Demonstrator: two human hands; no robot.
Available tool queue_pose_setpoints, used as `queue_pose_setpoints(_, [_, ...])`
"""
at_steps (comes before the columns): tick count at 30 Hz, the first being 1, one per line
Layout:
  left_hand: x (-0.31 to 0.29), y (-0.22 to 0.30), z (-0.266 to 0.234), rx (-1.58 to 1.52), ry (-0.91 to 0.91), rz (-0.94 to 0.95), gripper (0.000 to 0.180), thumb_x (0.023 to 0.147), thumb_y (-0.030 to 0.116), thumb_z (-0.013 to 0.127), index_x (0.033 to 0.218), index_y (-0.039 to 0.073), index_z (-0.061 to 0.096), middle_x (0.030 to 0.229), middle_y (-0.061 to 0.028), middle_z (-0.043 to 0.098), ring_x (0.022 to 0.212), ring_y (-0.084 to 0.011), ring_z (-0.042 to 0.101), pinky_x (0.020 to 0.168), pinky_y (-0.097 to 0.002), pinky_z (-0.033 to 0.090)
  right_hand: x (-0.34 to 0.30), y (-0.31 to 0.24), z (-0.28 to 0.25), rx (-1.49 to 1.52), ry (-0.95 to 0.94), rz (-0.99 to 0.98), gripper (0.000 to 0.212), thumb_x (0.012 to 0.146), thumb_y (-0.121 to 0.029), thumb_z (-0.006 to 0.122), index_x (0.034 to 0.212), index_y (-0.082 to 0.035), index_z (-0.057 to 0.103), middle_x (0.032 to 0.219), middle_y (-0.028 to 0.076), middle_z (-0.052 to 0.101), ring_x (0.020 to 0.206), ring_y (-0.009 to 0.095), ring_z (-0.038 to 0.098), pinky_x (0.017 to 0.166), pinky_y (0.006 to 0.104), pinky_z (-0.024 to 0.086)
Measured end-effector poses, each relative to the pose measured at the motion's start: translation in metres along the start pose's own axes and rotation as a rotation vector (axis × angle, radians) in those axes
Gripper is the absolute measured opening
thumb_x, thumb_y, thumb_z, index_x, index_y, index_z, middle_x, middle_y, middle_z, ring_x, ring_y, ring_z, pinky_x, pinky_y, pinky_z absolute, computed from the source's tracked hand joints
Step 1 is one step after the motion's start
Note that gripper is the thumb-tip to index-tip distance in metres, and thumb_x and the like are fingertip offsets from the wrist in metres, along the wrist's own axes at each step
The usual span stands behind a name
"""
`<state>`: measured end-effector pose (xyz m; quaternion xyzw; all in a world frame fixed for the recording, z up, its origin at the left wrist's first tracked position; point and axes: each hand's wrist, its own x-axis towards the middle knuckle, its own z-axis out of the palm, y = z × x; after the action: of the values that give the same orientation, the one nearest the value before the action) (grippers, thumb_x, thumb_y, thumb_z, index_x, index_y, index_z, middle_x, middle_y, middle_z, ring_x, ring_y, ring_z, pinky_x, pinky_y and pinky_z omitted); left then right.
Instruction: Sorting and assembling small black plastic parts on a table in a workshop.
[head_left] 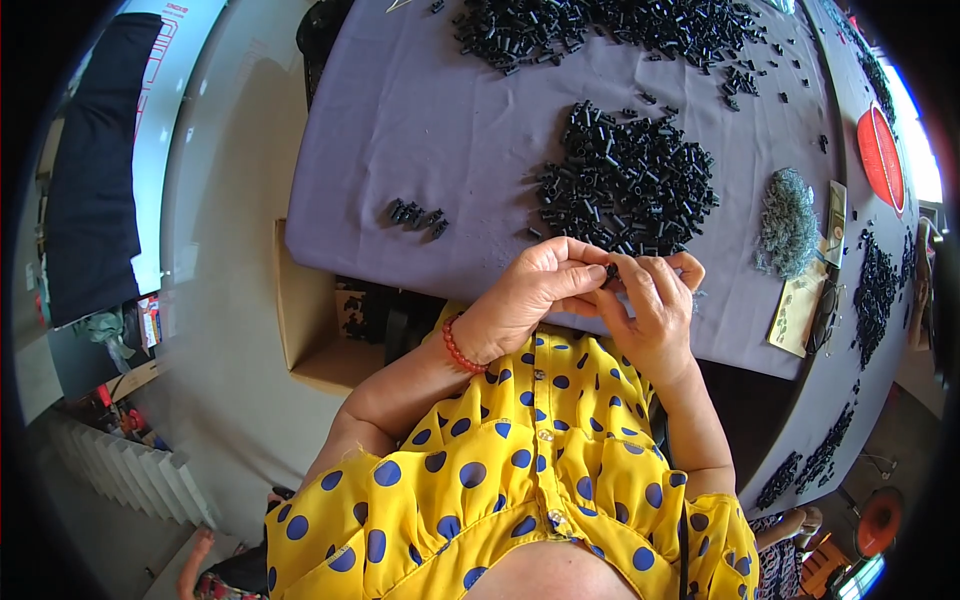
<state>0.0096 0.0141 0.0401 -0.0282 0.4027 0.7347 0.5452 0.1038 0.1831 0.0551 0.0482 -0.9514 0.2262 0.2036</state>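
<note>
At the table's near edge, my left hand [548,280] and my right hand [652,295] meet with fingertips pinched together. Between them shows a small black plastic piece [611,272], mostly covered by the fingers. Just beyond the hands lies a heap of short black tubular plastic parts [630,175]. A few similar black parts [418,218] sit in a small group to the left. To the right is a tangled mound of fine grey metal bits [787,222], perhaps small springs; their exact kind is too small to tell.
A larger black heap [610,28] covers the table's far side. At right are a yellow card [793,312], eyeglasses [826,312] and a red mesh basket [880,160]. More black parts [873,300] lie on the adjoining table. An open cardboard box [310,350] stands below the left edge.
</note>
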Motion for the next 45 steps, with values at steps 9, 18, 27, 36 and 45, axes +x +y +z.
queue_pose_setpoints(9, [0.002, -0.005, -0.002, -0.046, -0.026, 0.037, 0.026, 0.101, 0.012, 0.065, 0.124, 0.001, 0.059, 0.113, -0.0072, 0.066, 0.104, -0.0154, 0.068, 0.094, -0.0362, 0.059, 0.001, 0.0, 0.001, 0.027, 0.073, -0.034, 0.036, 0.074, -0.013, 0.084, 0.107, -0.004, 0.072, 0.088, 0.002, 0.064, 0.076, 0.016, 0.061, 0.088, 0.0374, 0.036])
queue_pose_setpoints(18, [0.003, -0.006, -0.003, -0.016, -0.015, 0.068, 0.023, 0.101, 0.009, 0.065, 0.122, 0.001, 0.06, 0.112, -0.0075, 0.067, 0.101, -0.0158, 0.069, 0.093, -0.0349, 0.06, -0.003, -0.002, 0.003, -0.015, 0.077, -0.052, 0.031, 0.078, -0.014, 0.083, 0.105, -0.005, 0.072, 0.088, 0.002, 0.065, 0.076, 0.016, 0.062, 0.097, 0.0411, 0.035])
queue_pose_setpoints(27, [-0.004, -0.003, -0.009, -0.018, 0.063, 0.118, 0.033, 0.097, 0.003, 0.069, 0.128, 0.002, 0.057, 0.106, -0.0053, 0.067, 0.099, -0.0144, 0.068, 0.09, -0.028, 0.058, 0.005, -0.001, -0.004, 0.03, -0.114, 0.09, 0.056, 0.082, -0.024, 0.082, 0.132, -0.006, 0.064, 0.093, 0.001, 0.069, 0.091, 0.017, 0.065, 0.102, 0.0438, 0.035])
queue_pose_setpoints(36, [-0.036, 0.034, -0.078, 0.966, 0.752, 0.813, 0.031, 0.087, 0.003, 0.075, 0.116, 0.003, 0.064, 0.092, -0.0069, 0.071, 0.081, -0.0147, 0.068, 0.074, -0.0277, 0.055, -0.005, 0.016, 0.001, -0.041, -0.017, 0.032, 0.03, 0.089, -0.001, 0.069, 0.119, -0.006, 0.07, 0.089, 0.003, 0.068, 0.085, 0.017, 0.065, 0.099, 0.0405, 0.039])
queue_pose_setpoints(45, [-0.044, 0.043, -0.096, 1.537, 0.986, 0.822, 0.033, 0.083, 0.0, 0.075, 0.114, 0.007, 0.066, 0.096, -0.0081, 0.073, 0.087, -0.0248, 0.066, 0.082, -0.0371, 0.055, -0.004, 0.017, 0.004, -0.015, -0.015, 0.023, 0.03, 0.088, 0.002, 0.068, 0.116, -0.006, 0.071, 0.088, 0.004, 0.068, 0.081, 0.02, 0.063, 0.099, 0.0416, 0.039])
